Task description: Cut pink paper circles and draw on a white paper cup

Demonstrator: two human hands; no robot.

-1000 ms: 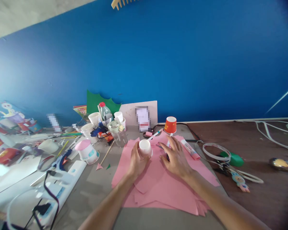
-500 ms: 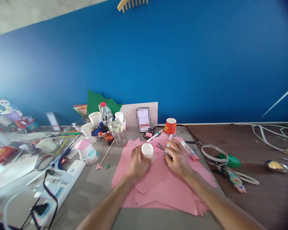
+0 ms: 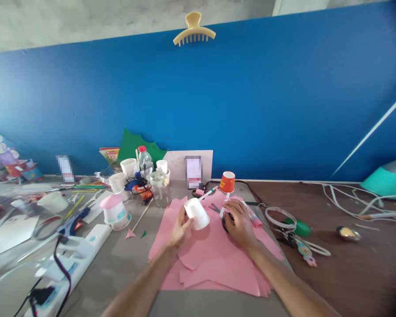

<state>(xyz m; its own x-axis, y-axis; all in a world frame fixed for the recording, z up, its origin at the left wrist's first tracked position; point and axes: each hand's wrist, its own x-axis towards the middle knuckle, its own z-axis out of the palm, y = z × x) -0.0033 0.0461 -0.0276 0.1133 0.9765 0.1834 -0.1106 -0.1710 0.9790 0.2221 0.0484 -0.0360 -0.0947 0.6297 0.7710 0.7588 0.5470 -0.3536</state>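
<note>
A plain white paper cup [image 3: 198,215] is gripped by my left hand [image 3: 179,231], tilted, with its side turned toward me above a stack of pink paper [image 3: 214,259]. On the right of that stack, my right hand [image 3: 240,224] has its fingers curled over the dark handles of scissors [image 3: 214,207], whose blades point away to the left. A white pen-like stick [image 3: 224,204] lies just beyond those fingers. Beside the hand is a pink-and-white tube [image 3: 254,220], partly covered. Behind them stands a red paper cup [image 3: 228,182].
A pink-topped cup [image 3: 115,212], glass jar [image 3: 160,189] and power strip [image 3: 86,255] are on the left. A phone [image 3: 193,172] leans at the back near a marker [image 3: 209,192]. White cables [image 3: 336,198] and a keyring charm [image 3: 305,253] lie right.
My left hand has lifted and tipped the white cup, which stood upright on the paper. My right hand has closed more over the scissors' handles. The view has tilted up and turned slightly right.
</note>
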